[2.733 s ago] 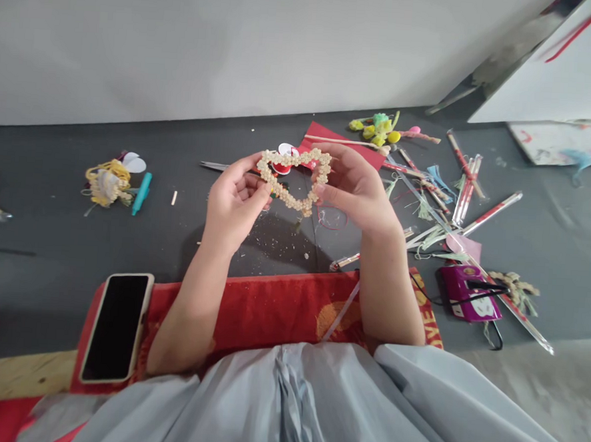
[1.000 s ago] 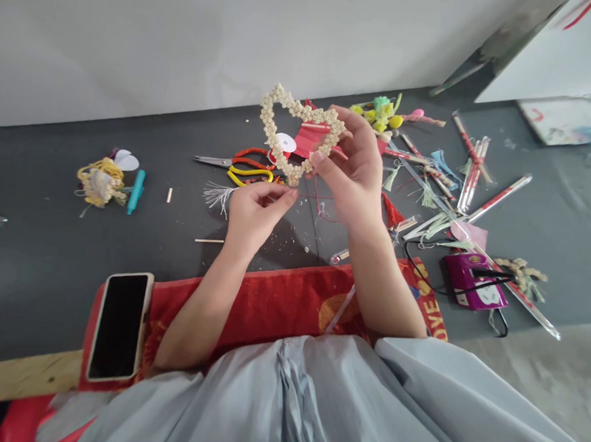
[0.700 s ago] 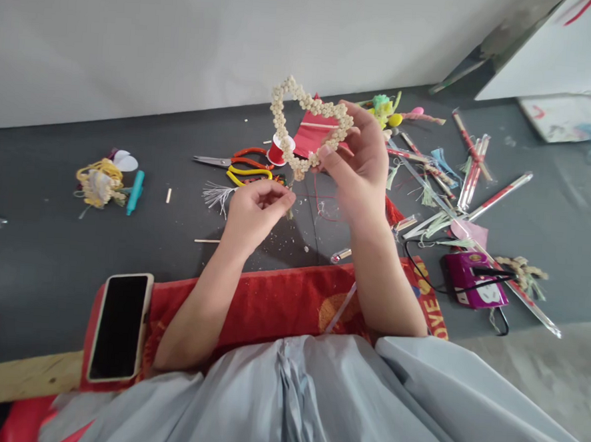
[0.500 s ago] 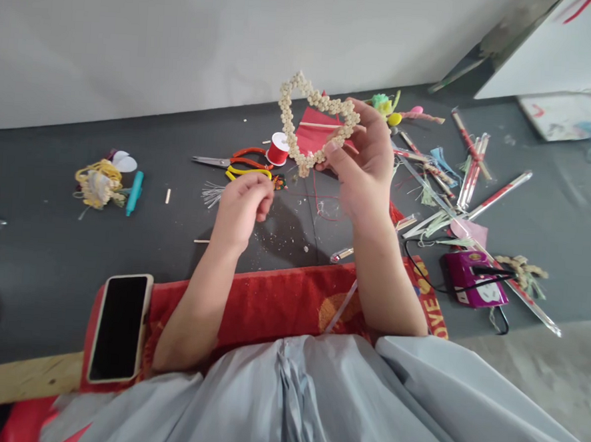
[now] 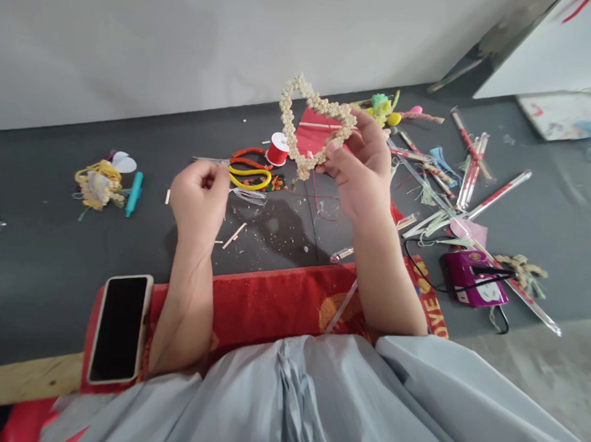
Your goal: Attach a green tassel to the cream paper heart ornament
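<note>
My right hand (image 5: 361, 168) pinches the right side of a heart-shaped frame of cream beads (image 5: 311, 125), held up above the grey table (image 5: 48, 246). My left hand (image 5: 199, 198) is closed in a pinch to the left of the heart, apart from it, and seems to hold a thin thread that I can barely see. A red thread (image 5: 321, 199) hangs from below the heart. Under the heart lie a red thread spool (image 5: 278, 149), yellow-handled pliers (image 5: 251, 177) and red-handled scissors (image 5: 244, 156).
A phone (image 5: 119, 327) lies face up on a red cloth (image 5: 270, 309) at the near edge. Yellow cord and a teal pen (image 5: 135, 193) sit at the left. Many tasselled sticks (image 5: 469, 171), a purple device (image 5: 474, 285) and bright pompoms (image 5: 382, 113) clutter the right.
My left hand let go of the heart, pinched near its lower tip, then drew away to the left. My right hand lifted the heart and tilted it upright.
</note>
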Tool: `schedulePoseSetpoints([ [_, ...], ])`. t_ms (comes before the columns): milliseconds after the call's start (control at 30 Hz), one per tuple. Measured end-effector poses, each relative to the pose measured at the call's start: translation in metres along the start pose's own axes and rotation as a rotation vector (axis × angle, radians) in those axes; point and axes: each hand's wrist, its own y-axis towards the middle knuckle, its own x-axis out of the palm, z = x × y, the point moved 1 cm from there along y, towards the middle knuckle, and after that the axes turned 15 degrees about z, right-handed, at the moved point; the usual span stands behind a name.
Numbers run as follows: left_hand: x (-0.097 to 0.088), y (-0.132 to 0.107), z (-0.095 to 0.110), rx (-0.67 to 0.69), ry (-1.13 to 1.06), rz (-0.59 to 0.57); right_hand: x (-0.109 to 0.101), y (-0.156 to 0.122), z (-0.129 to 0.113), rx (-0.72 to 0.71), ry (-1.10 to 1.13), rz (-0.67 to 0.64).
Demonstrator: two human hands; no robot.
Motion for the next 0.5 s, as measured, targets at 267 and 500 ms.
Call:
schedulePoseSetpoints([
  [267,0.017,-0.016,-0.001,-0.105,-0.158,-0.355,-0.002,0.001,0.010,0.012,0.062,-0.098],
  [500,0.030,-0.034,0.022,-0.363,-0.360,-0.621,-0.002,0.001,0.013,0.040,0.125,-0.087],
])
